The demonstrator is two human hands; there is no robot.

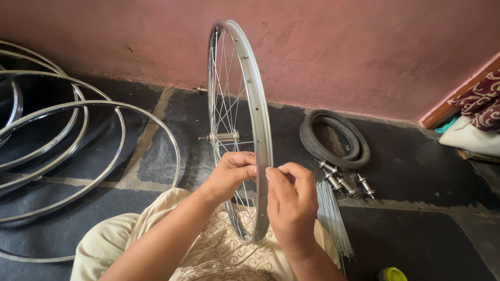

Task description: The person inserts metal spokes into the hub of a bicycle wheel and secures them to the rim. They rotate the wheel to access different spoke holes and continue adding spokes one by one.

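A silver bicycle wheel rim [256, 99] stands upright on my lap, edge toward me, with thin spokes [225, 104] running to a metal hub [224, 137]. My left hand [229, 174] grips the rim's near left side, fingers curled among the spokes. On the rim's right side, my right hand [289, 200] has thumb and fingers pinched against the rim's outer face; whatever small part they pinch is hidden.
Several bare silver rims [78, 151] lie stacked on the dark floor at left. A black tyre [336, 139] lies right of the wheel, with several metal hubs [344, 179] and a bundle of loose spokes [330, 213] beside it. A pink wall [364, 47] rises behind.
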